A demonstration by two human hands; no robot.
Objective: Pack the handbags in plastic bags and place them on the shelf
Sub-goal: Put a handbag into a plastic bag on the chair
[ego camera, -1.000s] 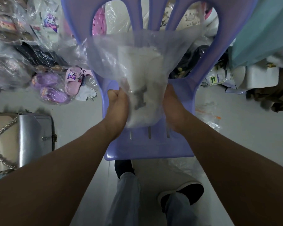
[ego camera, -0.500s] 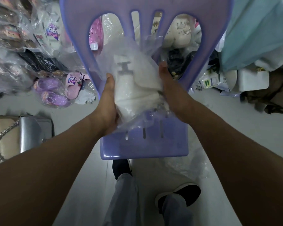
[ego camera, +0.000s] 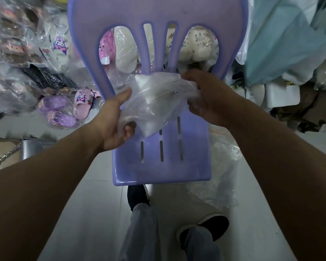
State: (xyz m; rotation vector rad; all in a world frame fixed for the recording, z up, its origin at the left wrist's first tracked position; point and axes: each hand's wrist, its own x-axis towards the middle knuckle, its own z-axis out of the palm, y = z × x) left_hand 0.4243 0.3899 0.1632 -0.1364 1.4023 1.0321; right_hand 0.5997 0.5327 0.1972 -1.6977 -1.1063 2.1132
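A white handbag (ego camera: 154,102) sits inside a clear plastic bag (ego camera: 139,87), held tilted just above the seat of a purple plastic chair (ego camera: 162,166). My left hand (ego camera: 114,121) grips the bag's lower left side, thumb on top and fingers curled under. My right hand (ego camera: 203,95) pinches the gathered plastic at the bag's upper right end. A silver handbag with a chain strap (ego camera: 29,147) lies on the floor at the left edge, partly cut off.
Bagged slippers (ego camera: 64,110) and plush goods pile up at the left and behind the chair back. A loose clear plastic sheet (ego camera: 220,176) lies on the floor right of the chair. Fabric and boxes (ego camera: 280,95) crowd the right. My feet (ego camera: 203,230) stand below the seat.
The bagged white handbag went from upright to lying tilted across the seat. My right hand moved up to the bag's open end and gathered the plastic; my left hand shifted under its lower side.
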